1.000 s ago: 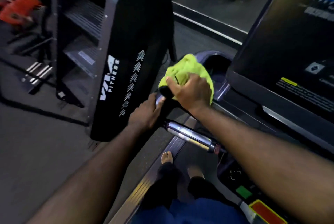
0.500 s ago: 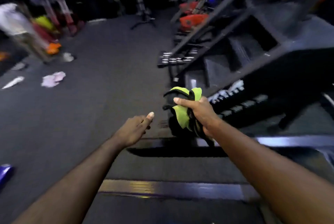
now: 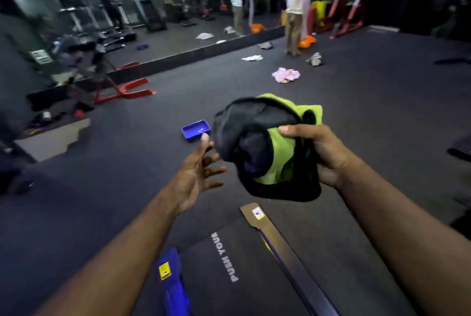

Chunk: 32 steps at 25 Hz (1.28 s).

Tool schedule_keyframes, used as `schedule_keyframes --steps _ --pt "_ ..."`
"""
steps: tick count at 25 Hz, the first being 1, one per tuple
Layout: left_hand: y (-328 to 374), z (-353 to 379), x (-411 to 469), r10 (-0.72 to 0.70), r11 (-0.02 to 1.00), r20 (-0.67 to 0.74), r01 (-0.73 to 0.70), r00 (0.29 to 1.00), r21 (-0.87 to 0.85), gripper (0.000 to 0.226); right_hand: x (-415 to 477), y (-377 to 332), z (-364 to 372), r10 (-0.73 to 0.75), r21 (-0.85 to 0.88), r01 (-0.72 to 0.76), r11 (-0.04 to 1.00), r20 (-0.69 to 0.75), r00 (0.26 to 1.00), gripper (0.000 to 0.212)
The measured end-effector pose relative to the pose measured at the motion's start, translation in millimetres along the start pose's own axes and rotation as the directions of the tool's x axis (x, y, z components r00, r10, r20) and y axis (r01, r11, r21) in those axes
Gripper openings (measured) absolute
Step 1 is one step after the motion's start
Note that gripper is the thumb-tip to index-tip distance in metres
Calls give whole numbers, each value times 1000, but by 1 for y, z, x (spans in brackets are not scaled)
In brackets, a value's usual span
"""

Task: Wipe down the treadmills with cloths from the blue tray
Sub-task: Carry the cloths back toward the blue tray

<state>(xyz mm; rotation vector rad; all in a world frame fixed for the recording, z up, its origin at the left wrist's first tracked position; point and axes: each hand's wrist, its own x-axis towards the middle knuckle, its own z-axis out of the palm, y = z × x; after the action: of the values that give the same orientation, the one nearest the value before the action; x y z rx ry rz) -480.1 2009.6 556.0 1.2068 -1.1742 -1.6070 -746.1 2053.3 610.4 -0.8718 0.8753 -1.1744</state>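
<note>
Since half a second ago the view has swung off the black rack at the right, which is gone from the frame, and onto open gym floor. The tray (image 3: 195, 130), which we saw only as a blue sliver at the lower left edge, now lies near the centre. The left hand (image 3: 198, 173) has come up beside the cloth (image 3: 267, 147), and the cloth shows more black than before.

The right hand (image 3: 321, 152) grips the cloth at centre right, thumb on top and fingers curled under the bunched green and black fabric. The left hand is just left of it with its fingers spread wide and holding nothing. We cannot tell whether they touch the cloth's edge.

The tray sits flat on the dark floor just above the left thumb and left of the cloth, apart from both. At the bottom centre runs the treadmill belt (image 3: 224, 257), lettered "PUSH YOUR", with a side rail (image 3: 280, 247) to its right and a blue end cap (image 3: 169, 272) to its left.

Further up the frame, a pink cloth (image 3: 285, 75), a white cloth (image 3: 252, 58) and a grey cloth (image 3: 315, 59) lie scattered on the floor. A person (image 3: 295, 10) in a white top stands at the upper right. A red frame (image 3: 127, 89) rests at the left by a mirror wall (image 3: 153, 10).
</note>
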Motion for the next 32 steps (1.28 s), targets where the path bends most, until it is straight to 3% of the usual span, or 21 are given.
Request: schedule_keyframes --steps 2,5,7,8,11,12,13,14,15,16,19,21,24,27,29,32 --pt "17 -34 6 -9 980 40 17 999 -199 80 52 6 25 13 -14 -14 1000 -30 999 44" --pt "36 -60 44 52 947 -2 -50 999 -316 59 140 26 55 -82 -250 45 967 -140 987 34" --pt "45 -73 86 100 968 -50 -109 994 -226 51 196 34 69 -87 -238 50 970 -147 985 33" --pt "50 -76 109 163 975 -52 -169 985 -144 51 223 35 74 -45 -174 30 984 -85 995 39" --pt "67 -73 170 282 944 62 -289 957 162 59 292 27 82 136 -84 -118 989 268 954 86" --pt "79 -72 190 269 936 72 -278 960 217 60 317 22 83 177 -81 -160 984 315 932 92" --pt "91 -75 209 246 941 39 -248 968 232 59 341 18 84 192 -64 -181 981 324 926 83" --pt "102 -83 226 231 946 0 -224 973 235 57 367 13 84 185 -74 -171 982 297 937 61" --pt "111 -96 245 226 946 -34 -211 974 246 56 394 9 85 162 -109 -139 984 245 956 37" --pt "119 -111 261 236 938 -63 -210 970 275 53 419 4 86 144 -168 -117 979 156 977 29" --pt "140 -167 297 338 898 -194 -253 921 360 31 485 -5 100 89 -320 -82 944 5 996 39" --pt "153 -215 323 385 849 -305 -204 871 487 19 533 -6 119 28 -488 -32 872 -15 999 38" --pt "174 -292 358 413 773 -334 -133 847 620 14 605 -8 155 -117 -766 76 639 2 993 29" --pt "199 -353 392 433 722 -316 -114 844 683 11 662 -14 191 -217 -819 90 566 -42 975 32" --pt "214 -391 418 437 704 -306 -110 846 702 12 695 -20 213 -247 -849 77 522 -64 967 53" --pt "236 -430 461 442 650 -255 -111 860 751 26 742 -29 234 -285 -914 107 392 -10 958 60"
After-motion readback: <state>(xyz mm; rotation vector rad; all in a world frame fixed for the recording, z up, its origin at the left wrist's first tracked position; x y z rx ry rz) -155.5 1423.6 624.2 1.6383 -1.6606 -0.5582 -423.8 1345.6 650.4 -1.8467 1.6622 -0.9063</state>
